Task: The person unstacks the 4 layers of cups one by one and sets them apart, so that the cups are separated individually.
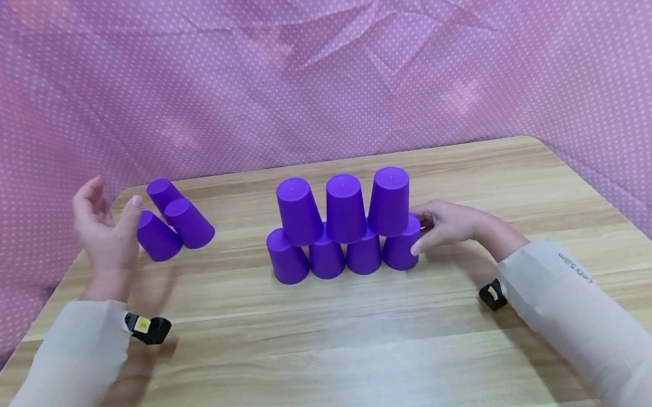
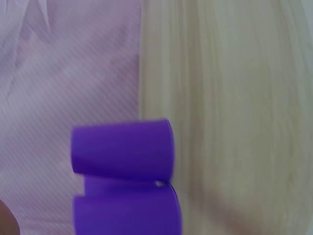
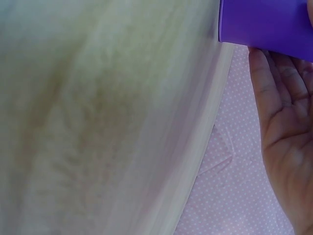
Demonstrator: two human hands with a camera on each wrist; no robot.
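Seven upside-down purple cups stand in two rows at mid-table: an upper row of three, with its middle cup (image 1: 345, 208), rests on a lower row. My right hand (image 1: 451, 221) grips the rightmost lower cup (image 1: 400, 252), thumb in front and fingers at its far side. In the right wrist view that purple cup (image 3: 266, 24) shows above the fingers (image 3: 266, 81). On the left, my left hand (image 1: 109, 242) is raised beside three more upside-down cups (image 1: 190, 224), its fingers loosely bent around nothing. Two of these purple cups (image 2: 122, 149) fill much of the left wrist view, partly hiding the third.
Everything stands on a wood-grain table (image 1: 333, 332) with rounded far corners. A pink dotted cloth (image 1: 319, 75) hangs behind and at both sides. Black wrist cameras (image 1: 150, 329) sit at both sleeve cuffs.
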